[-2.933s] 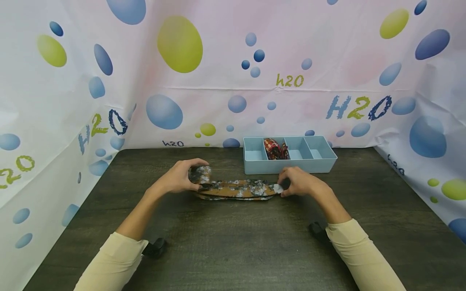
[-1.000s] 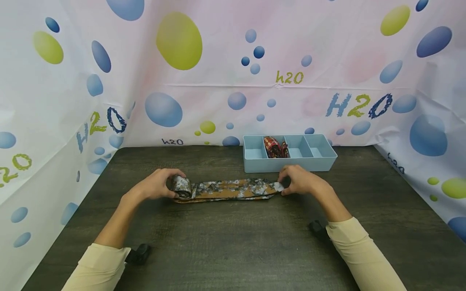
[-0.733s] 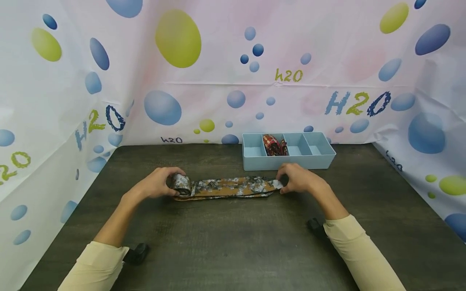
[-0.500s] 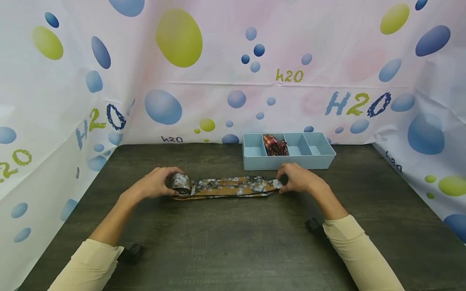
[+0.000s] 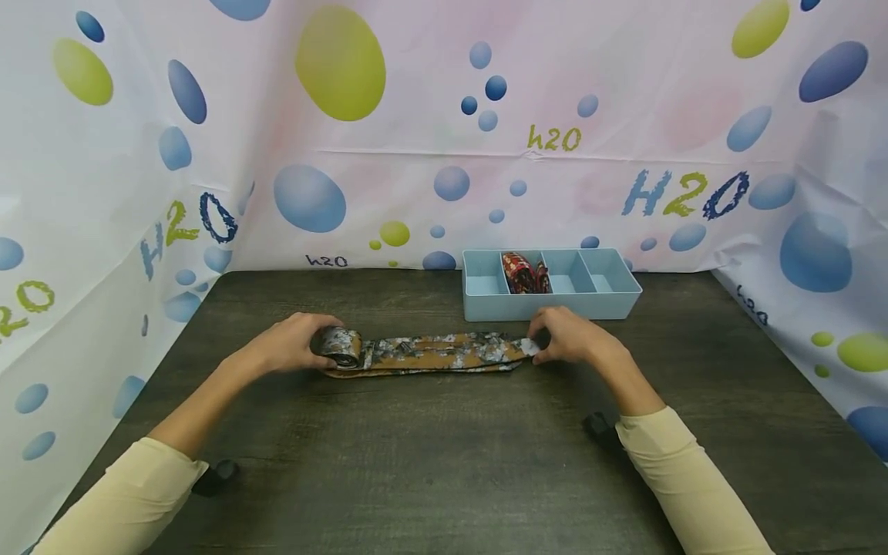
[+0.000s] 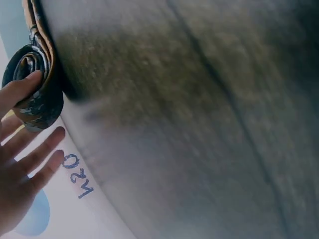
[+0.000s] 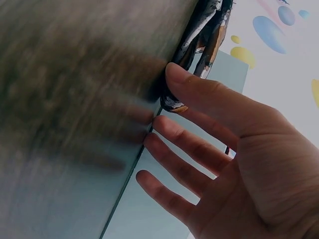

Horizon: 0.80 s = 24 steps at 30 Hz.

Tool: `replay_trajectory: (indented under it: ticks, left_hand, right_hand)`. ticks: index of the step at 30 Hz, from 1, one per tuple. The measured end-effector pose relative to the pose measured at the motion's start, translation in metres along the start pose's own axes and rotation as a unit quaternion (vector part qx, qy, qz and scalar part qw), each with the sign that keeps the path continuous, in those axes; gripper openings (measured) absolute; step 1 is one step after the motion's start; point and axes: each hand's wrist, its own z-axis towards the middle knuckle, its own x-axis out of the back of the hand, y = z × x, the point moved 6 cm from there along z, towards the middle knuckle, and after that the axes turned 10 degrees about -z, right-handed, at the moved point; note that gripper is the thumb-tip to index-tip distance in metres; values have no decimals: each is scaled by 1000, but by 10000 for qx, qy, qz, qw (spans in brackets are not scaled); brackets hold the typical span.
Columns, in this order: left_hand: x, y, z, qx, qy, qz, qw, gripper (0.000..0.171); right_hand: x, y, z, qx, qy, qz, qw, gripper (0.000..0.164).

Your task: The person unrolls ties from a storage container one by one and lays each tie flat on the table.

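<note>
A mustard necktie (image 5: 444,352) with white and dark flowers lies folded lengthwise across the table, its left end wound into a roll (image 5: 341,345). My left hand (image 5: 294,343) grips that roll from the left. In the left wrist view the thumb presses on the spiral side of the roll (image 6: 45,107), with the other fingers spread beyond it. At the opposite end my right hand (image 5: 569,335) pinches the folded tie between thumb and index finger. The right wrist view shows the tie's folded end (image 7: 174,103) at the thumb, the remaining fingers loosely extended.
Behind the right hand stands a light blue divided box (image 5: 555,308). A rolled red patterned tie (image 5: 525,274) sits in its second compartment from the left. The dark wooden table (image 5: 430,462) meets a printed backdrop (image 5: 416,139) at the back and sides.
My left hand has moved left with the roll, and the flat stretch of tie has grown longer. Lately the left forearm has swung outward. The right hand keeps its place at the tie's end.
</note>
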Motion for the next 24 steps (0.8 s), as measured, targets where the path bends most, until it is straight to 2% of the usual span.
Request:
replay_trajectory:
  ticks: [5, 14, 24]
  left_hand:
    - [-1, -2, -2, -17, 138, 24, 9999, 64]
    - [-2, -6, -3, 392, -70, 138, 9991, 63]
    - [1, -4, -1, 23, 98, -380, 9992, 58]
  right_hand:
    - [0, -1, 0, 47, 22, -45, 10000, 31]
    - [1, -1, 0, 140, 46, -105, 9998, 29]
    - [3, 3, 0, 15, 48, 11, 10000, 30]
